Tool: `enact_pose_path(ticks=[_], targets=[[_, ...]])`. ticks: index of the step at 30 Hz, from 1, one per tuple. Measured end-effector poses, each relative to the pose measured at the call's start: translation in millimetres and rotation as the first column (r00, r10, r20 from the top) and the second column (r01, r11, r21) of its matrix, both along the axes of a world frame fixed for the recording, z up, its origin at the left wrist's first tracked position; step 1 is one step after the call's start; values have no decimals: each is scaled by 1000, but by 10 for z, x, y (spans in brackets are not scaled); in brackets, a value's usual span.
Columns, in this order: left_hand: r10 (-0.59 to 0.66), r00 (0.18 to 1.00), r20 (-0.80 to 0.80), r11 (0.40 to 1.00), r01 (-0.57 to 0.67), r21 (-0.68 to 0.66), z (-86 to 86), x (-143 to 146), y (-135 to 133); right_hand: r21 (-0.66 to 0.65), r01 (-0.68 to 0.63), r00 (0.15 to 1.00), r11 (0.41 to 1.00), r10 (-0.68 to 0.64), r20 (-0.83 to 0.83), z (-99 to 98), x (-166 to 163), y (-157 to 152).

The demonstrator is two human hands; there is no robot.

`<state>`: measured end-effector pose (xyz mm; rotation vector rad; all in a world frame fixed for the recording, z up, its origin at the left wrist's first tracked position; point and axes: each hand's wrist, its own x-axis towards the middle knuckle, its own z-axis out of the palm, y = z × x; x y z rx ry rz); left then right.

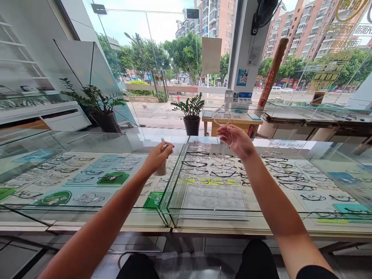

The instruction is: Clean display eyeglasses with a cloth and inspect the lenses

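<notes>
My right hand is raised over the glass counter, fingers pinched on a pair of thin-rimmed eyeglasses. The eyeglasses are turned on end, one round lens above the fingers and the other lower, in front of the palm. To the left, my left hand is closed around a white bottle. Its narrow top shows above the fingers and its base below them; the middle is hidden by the hand. Both hands are above the glass showcase, apart from each other.
Rows of eyeglass frames lie under the showcase glass, with green cards among them at left. Potted plants stand beyond the counter, before a glass storefront. A wooden display table is behind my right hand. My knees are below the counter's edge.
</notes>
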<state>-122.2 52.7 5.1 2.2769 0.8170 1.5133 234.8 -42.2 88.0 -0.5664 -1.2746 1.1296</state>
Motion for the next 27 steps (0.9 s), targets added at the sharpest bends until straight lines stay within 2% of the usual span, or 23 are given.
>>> enact_pose_path(ticks=[4, 7, 9, 11, 12, 16, 18, 21, 24, 27], targets=[[24, 1000, -16, 997, -23, 67, -225, -274, -14, -1, -59, 992, 998, 59, 113, 233, -81, -12], [80, 996, -38, 989, -74, 124, -223, -284, -66, 22, -78, 965, 997, 70, 252, 365, -154, -12], [172, 985, 3, 962, -168, 216, -76, -186, -150, 52, -72, 943, 996, 52, 328, 431, -190, -13], [318, 938, 137, 836, -346, 426, 204, 7, -290, 73, -71, 931, 995, 40, 364, 479, -204, -19], [324, 939, 117, 812, -339, 475, 383, 135, -378, 85, -72, 926, 994, 35, 375, 498, -201, -25], [175, 978, -115, 794, -71, 604, 1123, 707, -727, 160, -85, 904, 984, 8, 427, 559, -105, -109], [112, 976, -187, 783, 29, 621, 1365, 947, -828, 187, -87, 895, 979, -6, 446, 593, -15, -188], [38, 978, -203, 779, 99, 619, 1495, 1189, -873, 218, -42, 898, 975, -59, 436, 648, 126, -324], [3, 986, -167, 789, 100, 606, 1467, 1303, -863, 249, 13, 899, 968, -121, 421, 697, 217, -443], [-35, 987, -156, 818, 118, 563, 1432, 1313, -867, 282, 13, 871, 959, -149, 468, 735, 226, -534]])
